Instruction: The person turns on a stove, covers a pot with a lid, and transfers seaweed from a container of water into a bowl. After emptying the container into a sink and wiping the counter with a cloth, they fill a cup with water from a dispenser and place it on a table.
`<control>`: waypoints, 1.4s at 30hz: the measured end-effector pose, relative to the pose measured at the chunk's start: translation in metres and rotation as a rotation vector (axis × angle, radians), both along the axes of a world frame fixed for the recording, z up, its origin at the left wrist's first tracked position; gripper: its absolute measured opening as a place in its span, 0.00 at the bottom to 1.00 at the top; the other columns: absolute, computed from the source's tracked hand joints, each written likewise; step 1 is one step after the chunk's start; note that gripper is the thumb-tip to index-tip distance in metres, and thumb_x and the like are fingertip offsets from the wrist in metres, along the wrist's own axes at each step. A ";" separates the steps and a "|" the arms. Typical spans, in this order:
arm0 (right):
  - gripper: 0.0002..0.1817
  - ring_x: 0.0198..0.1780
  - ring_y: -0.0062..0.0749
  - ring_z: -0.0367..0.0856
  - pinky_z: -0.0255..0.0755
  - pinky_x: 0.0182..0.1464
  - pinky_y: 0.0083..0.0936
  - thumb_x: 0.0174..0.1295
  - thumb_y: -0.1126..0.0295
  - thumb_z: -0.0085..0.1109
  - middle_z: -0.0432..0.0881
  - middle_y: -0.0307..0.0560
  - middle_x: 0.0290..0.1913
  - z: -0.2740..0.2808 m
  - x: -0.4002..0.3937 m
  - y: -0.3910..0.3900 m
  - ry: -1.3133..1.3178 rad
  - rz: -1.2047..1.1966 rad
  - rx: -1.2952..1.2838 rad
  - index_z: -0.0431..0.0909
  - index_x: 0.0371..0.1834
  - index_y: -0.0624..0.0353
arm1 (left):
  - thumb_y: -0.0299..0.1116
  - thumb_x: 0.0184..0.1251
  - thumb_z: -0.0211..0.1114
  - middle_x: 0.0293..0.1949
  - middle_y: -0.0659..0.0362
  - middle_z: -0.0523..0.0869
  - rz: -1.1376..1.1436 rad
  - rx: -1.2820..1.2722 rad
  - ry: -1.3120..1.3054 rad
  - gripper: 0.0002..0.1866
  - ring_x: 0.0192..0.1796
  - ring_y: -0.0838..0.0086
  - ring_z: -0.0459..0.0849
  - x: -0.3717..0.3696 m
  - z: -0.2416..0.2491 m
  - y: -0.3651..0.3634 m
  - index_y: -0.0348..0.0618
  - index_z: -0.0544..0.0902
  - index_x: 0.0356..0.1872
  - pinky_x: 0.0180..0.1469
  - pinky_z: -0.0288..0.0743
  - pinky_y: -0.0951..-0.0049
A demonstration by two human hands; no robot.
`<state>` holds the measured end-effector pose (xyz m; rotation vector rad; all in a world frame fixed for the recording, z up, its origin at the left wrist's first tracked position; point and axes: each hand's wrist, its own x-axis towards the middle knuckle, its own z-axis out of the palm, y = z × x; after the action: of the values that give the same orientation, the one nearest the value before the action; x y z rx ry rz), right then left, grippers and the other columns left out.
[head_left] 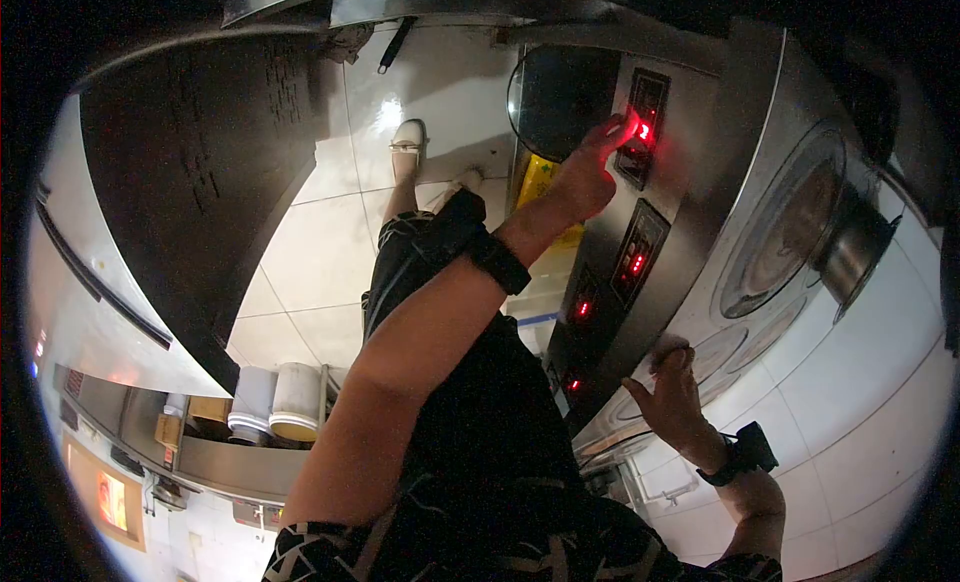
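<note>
My left hand point(590, 172) reaches across to the upper control panel point(643, 127) on the steel front of a cooking range. One finger is extended onto the panel beside a glowing red digit, and the other fingers look curled in with nothing visible in them. Below it sits a second panel point(640, 254) with a lit red display. My right hand point(675, 397) rests on the edge of the range top point(700, 327), thumb apart from the fingers and holding nothing. Dark bands circle both wrists. A round burner plate point(785, 222) lies beyond the right hand.
A metal pot point(858, 250) stands by the burner. A dark round object point(562, 100) and something yellow point(540, 179) are under the range front. White buckets point(296, 390) stand at lower left, near a steel cabinet point(200, 162). A black handle point(397, 44) lies on the tiled floor.
</note>
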<state>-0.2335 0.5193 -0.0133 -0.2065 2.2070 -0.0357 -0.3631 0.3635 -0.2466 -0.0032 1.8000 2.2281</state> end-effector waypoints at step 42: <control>0.37 0.55 0.59 0.67 0.62 0.56 0.40 0.56 0.47 0.51 0.67 0.72 0.52 0.021 0.000 -0.012 -0.009 -0.020 -0.025 0.63 0.51 0.77 | 0.34 0.61 0.50 0.46 0.46 0.79 -0.394 -0.212 0.013 0.18 0.51 0.58 0.76 0.293 0.110 -0.169 0.40 0.74 0.51 0.53 0.68 0.64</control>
<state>-0.2338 0.5070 0.0078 -0.1974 2.2003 -0.0756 -0.0704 0.1947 -0.1371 0.2978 1.8462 1.7652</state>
